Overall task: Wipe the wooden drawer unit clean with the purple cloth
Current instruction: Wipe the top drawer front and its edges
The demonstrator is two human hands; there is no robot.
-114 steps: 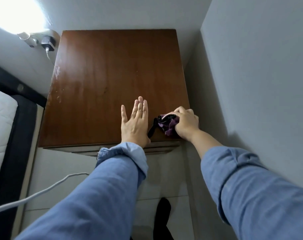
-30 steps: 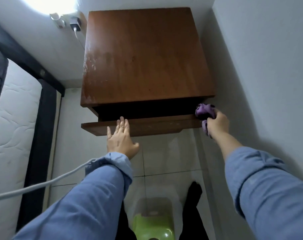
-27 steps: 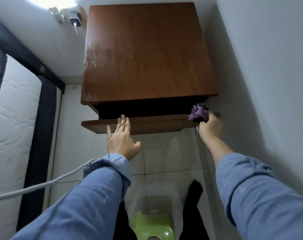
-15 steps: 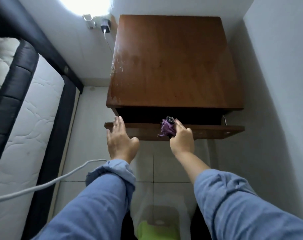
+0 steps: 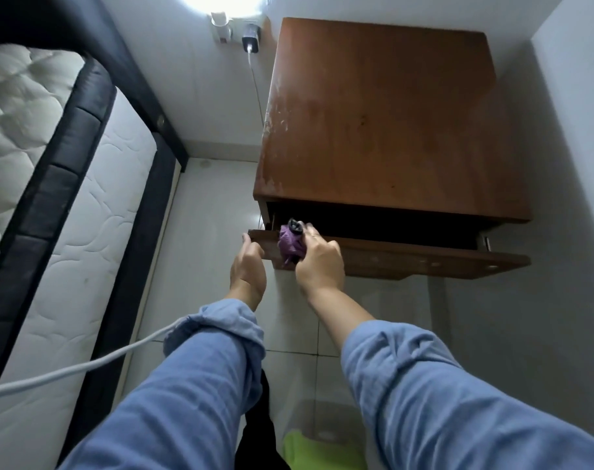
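The purple cloth [image 5: 290,244] is bunched tightly in the right hand [image 5: 317,264], whose fingers are curled round it, and it is pressed onto the top edge of the open drawer [image 5: 407,261] of the wooden drawer unit [image 5: 383,120], close to that edge's left end. Just to the left of this grip, the left hand [image 5: 248,266] is curled over the drawer's left corner, and the front appears to be steadied by it.

The step in hand is judged to be the wiping of the drawer's top edge. To be done well, the cloth should be kept flat against the wood with even downward pressure and carried right to the corner, so that no strip beside the steadying hand is missed. The drawer should be held firmly, since a pulled-out front may be tilted or pushed in under pressure. The pale, scuffed marks along the left side of the unit's top, beyond the grip, are likely to need attention.
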